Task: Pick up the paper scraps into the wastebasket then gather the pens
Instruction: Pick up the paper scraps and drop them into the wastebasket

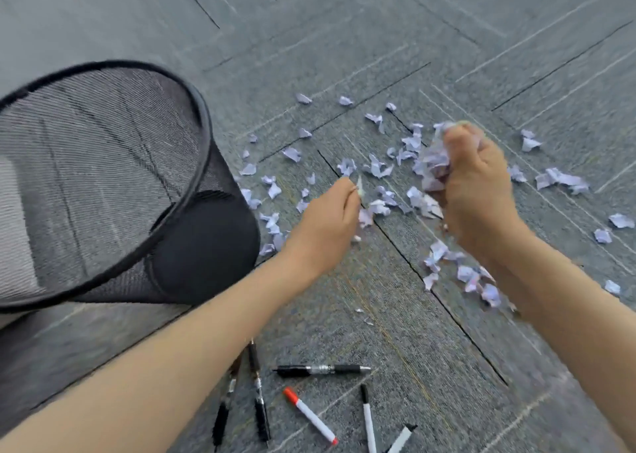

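Several pale lilac paper scraps (pixel 378 168) lie scattered over the grey carpet. My right hand (pixel 476 191) is raised above them and grips a crumpled bunch of scraps (pixel 435 166). My left hand (pixel 327 225) hovers over the floor and pinches a small scrap (pixel 359 185) between thumb and fingertip. A black mesh wastebasket (pixel 206 115) stands at the left, its mouth tilted toward me. Several pens lie near the bottom edge: a black pen (pixel 321 370), a red-capped white marker (pixel 309 414), two black-capped white markers (pixel 368 418) and two dark pens (pixel 258 394) partly under my left forearm.
Grey carpet tiles (pixel 447 22) with dark seams stretch away at the top. More scraps (pixel 561 179) lie at the far right, and a cluster (pixel 471 277) lies under my right wrist. Bare carpet separates the scraps from the pens.
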Demonstrator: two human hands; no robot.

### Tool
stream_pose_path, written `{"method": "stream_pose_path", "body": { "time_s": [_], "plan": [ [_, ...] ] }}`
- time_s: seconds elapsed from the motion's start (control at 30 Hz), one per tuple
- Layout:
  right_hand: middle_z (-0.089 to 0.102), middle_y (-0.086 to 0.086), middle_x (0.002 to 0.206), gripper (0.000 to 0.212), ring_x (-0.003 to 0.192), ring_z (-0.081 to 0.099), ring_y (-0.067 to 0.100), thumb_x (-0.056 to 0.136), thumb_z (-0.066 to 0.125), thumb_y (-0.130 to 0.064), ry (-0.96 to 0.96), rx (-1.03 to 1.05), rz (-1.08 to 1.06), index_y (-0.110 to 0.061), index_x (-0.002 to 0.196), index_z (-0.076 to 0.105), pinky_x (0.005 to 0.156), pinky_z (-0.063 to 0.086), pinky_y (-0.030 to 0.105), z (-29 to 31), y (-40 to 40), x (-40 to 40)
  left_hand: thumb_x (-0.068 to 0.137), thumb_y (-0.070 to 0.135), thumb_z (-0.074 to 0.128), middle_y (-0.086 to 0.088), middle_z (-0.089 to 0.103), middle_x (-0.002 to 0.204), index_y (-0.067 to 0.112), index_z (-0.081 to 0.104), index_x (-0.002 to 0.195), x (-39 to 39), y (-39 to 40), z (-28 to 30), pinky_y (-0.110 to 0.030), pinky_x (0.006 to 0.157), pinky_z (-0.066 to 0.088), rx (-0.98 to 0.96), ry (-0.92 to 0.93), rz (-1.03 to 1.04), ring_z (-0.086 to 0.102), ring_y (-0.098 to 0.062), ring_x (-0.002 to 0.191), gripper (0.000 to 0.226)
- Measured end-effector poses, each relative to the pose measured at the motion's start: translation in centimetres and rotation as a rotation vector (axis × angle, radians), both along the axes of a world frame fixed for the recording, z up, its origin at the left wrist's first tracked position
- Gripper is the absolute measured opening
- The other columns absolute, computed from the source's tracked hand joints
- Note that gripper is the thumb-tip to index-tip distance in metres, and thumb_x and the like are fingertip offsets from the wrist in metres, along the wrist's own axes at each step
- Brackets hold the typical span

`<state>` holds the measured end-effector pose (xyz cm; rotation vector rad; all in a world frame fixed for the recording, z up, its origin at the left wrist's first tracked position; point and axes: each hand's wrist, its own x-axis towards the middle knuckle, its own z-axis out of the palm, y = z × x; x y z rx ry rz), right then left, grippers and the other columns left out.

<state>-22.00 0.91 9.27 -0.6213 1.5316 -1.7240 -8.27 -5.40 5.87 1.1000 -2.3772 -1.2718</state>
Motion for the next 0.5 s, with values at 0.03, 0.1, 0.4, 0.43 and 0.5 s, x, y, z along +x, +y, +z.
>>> {"method": "stream_pose_path", "body": {
  "time_s": [0.03,0.1,0.4,0.43,0.5],
  "plan": [
    [0.036,-0.009,0.048,0.033,0.038,0.030,0.004,0.094,0.037,-0.015,-0.066,-0.073,-0.005,-0.020,0.063,0.032,0.036,0.025,0.016,2.0,-1.7,-0.1,0.100,0.016,0.028,0.002,0.028,0.061,0.017,0.027,0.068,1.0,-0.6,1.2,-0.020,0.049,0.027,-0.004,0.009,0.031,0.022,-0.010,0.053,0.031],
    [0.034,-0.012,0.041,0.033,0.035,0.028,0.003,0.093,0.036,-0.014,-0.198,-0.166,0.019,-0.020,0.062,0.030,0.032,0.024,0.014,6.0,-5.0,0.2,0.099,0.018,0.030,0.004,0.028,0.060,0.016,0.029,0.069,3.0,-1.4,4.0,-0.023,0.050,0.025,-0.032,0.029,0.089,0.022,-0.008,0.053,0.030],
    [0.039,-0.003,0.057,0.019,0.046,0.030,0.008,0.089,0.045,-0.018,-0.292,-0.146,0.163,-0.014,0.070,0.043,0.040,0.025,0.016,17.8,-15.6,8.8,0.099,0.023,0.034,-0.003,0.054,0.057,0.020,0.039,0.065,14.2,-7.4,17.0,-0.025,0.043,0.026,-0.138,0.378,0.613,0.035,-0.001,0.033,0.034],
    [0.040,-0.001,0.058,0.019,0.046,0.030,0.008,0.089,0.044,-0.018,-0.224,-0.108,0.245,-0.014,0.070,0.044,0.041,0.025,0.017,17.8,-16.3,10.5,0.098,0.024,0.035,-0.010,0.059,0.063,0.019,0.040,0.066,15.4,-8.6,17.1,-0.027,0.045,0.029,-0.156,0.331,0.662,0.040,-0.002,0.035,0.034],
    [0.045,0.000,0.057,0.021,0.043,0.033,0.007,0.089,0.041,-0.016,0.005,-0.058,0.462,-0.015,0.068,0.046,0.041,0.027,0.019,16.7,-17.1,14.1,0.094,0.027,0.039,-0.017,0.066,0.072,0.018,0.044,0.063,17.5,-10.6,16.2,-0.033,0.058,0.037,-0.200,0.163,0.720,0.051,-0.015,0.053,0.032]
  ]
}}
